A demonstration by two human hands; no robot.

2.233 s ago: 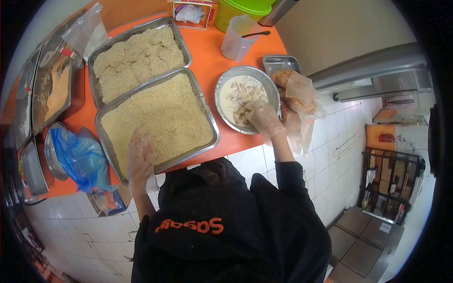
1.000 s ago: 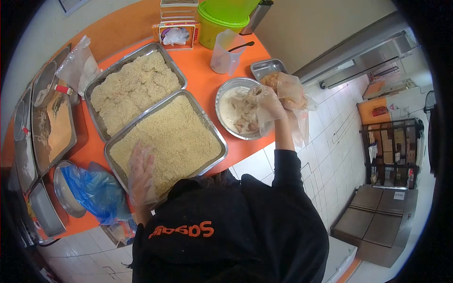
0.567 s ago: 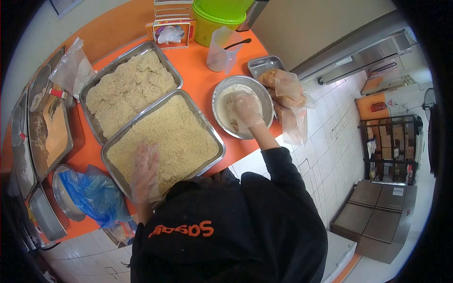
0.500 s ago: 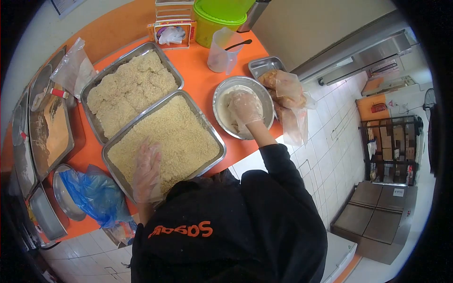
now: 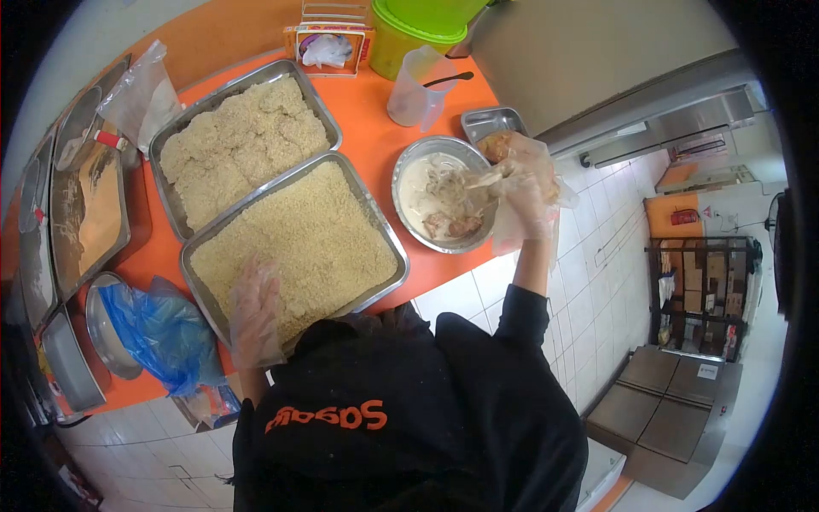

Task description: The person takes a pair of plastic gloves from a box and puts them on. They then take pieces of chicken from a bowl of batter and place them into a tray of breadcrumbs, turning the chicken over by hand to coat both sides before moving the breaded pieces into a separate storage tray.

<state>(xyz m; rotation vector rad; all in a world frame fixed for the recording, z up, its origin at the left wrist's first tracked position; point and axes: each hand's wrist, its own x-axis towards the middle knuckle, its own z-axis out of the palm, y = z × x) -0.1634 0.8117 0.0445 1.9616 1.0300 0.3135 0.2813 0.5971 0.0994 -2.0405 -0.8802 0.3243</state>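
My left hand (image 5: 258,303), in a clear plastic glove, lies with fingers stretched out on the breadcrumbs (image 5: 316,239) in the near metal tray. My gloved right hand (image 5: 527,192), blurred by motion, is at the right side of a metal bowl (image 5: 447,248). Its fingers reach back over the rim and look coated in batter; I cannot tell whether they hold anything. White batter (image 5: 416,192) fills the bowl, with pinkish meat pieces (image 5: 456,226) showing at its near side. Behind my right hand, browned-looking meat (image 5: 495,147) in clear plastic sits by a small metal tray (image 5: 490,119).
Another crumb-filled tray (image 5: 247,149) adjoins the near one. A plastic jug (image 5: 418,94) with a dark-handled utensil and a green bucket (image 5: 414,43) stand at the back. On the left are a blue plastic bag (image 5: 166,328) and a tray of orange powder (image 5: 94,222).
My right hand has come out of the batter and moved right, past the bowl's rim, uncovering meat pieces in the bowl. My left hand stays on the crumbs, slightly nearer the tray's left edge.
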